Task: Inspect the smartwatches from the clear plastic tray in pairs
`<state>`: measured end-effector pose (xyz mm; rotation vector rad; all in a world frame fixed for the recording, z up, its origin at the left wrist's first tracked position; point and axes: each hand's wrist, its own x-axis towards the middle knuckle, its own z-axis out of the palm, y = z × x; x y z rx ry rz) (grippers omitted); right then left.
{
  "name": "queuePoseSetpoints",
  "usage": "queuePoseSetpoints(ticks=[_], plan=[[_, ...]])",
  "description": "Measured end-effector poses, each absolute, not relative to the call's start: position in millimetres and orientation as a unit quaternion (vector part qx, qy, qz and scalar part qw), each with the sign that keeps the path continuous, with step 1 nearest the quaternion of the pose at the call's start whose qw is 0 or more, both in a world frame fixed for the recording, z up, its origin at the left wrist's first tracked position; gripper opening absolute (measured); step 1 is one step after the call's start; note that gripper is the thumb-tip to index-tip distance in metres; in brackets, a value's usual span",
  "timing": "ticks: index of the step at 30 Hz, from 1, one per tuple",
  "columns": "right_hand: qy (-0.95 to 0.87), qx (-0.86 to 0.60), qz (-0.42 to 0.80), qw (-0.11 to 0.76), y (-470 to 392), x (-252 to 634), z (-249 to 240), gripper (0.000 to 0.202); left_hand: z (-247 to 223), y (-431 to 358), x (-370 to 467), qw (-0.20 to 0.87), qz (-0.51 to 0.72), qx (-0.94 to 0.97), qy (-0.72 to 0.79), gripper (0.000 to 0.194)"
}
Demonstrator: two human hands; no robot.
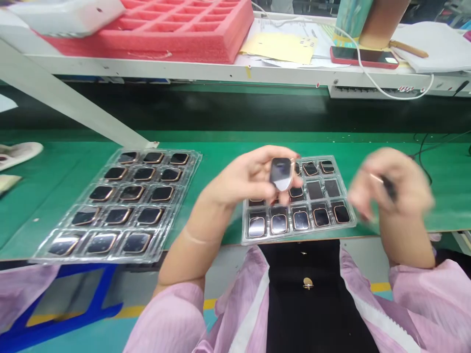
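Between the fingers of my left hand [250, 176] is a smartwatch case [281, 172] with a dark, glossy face and a thin pale rim. That hand is over a clear plastic tray [294, 236], hiding part of its left side. Rows of similar gold-rimmed watch cases [321, 216] lie in the tray, and two pockets show no case. To the right of the tray, my right hand [408, 181] is raised and smeared by motion. Its curled fingers grip a dark watch case [388, 189] with a light edge, blurred.
A second clear tray [156, 240] of watch cases stands on the green bench [217, 152] at left, near a slanted white post [91, 110]. The shelf above carries a red foam tray [147, 46], papers [279, 46] and a phone [362, 56]. A white cable [379, 90] hangs down.
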<state>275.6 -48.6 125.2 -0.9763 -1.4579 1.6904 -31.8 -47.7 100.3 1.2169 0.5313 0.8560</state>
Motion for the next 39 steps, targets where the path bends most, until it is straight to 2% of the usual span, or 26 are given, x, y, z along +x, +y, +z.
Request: queuePoseSetpoints(ticks=[3, 7, 10, 15, 27, 31, 35, 39], plan=[[-0.607, -0.321, 0.613, 0.391, -22.1, 263.7, 88.8, 0.071, 67.0, -12.4, -0.6, 0.686, 0.348, 0.576, 0.277, 0.064], [-0.619, -0.383, 0.576, 0.371, 9.0, 253.2, 39.3, 0.045, 33.2, 4.2, 19.6, 0.625, 0.354, 0.581, 0.383, 0.032], [-0.639, -0.397, 0.552, 0.360, 10.2, 250.8, 26.2, 0.036, 25.3, 1.2, 20.4, 0.605, 0.364, 0.588, 0.395, 0.024], [-0.647, -0.386, 0.548, 0.364, 3.7, 249.2, 24.5, 0.046, 21.3, -1.0, 18.3, 0.611, 0.390, 0.580, 0.372, 0.034], [-0.648, -0.387, 0.556, 0.349, 4.1, 246.9, 15.7, 0.047, 14.0, -1.5, 19.5, 0.597, 0.408, 0.571, 0.388, 0.036], [-0.656, -0.391, 0.543, 0.349, 2.5, 247.3, 15.1, 0.045, 11.5, -1.3, 18.4, 0.587, 0.410, 0.580, 0.387, 0.046], [-0.639, -0.377, 0.560, 0.369, 3.2, 248.8, 13.9, 0.058, 9.9, 0.6, 15.5, 0.603, 0.417, 0.569, 0.373, 0.063], [-0.610, -0.363, 0.592, 0.381, 9.1, 253.7, 8.6, 0.066, 7.6, 3.7, 11.9, 0.614, 0.413, 0.566, 0.364, 0.063]])
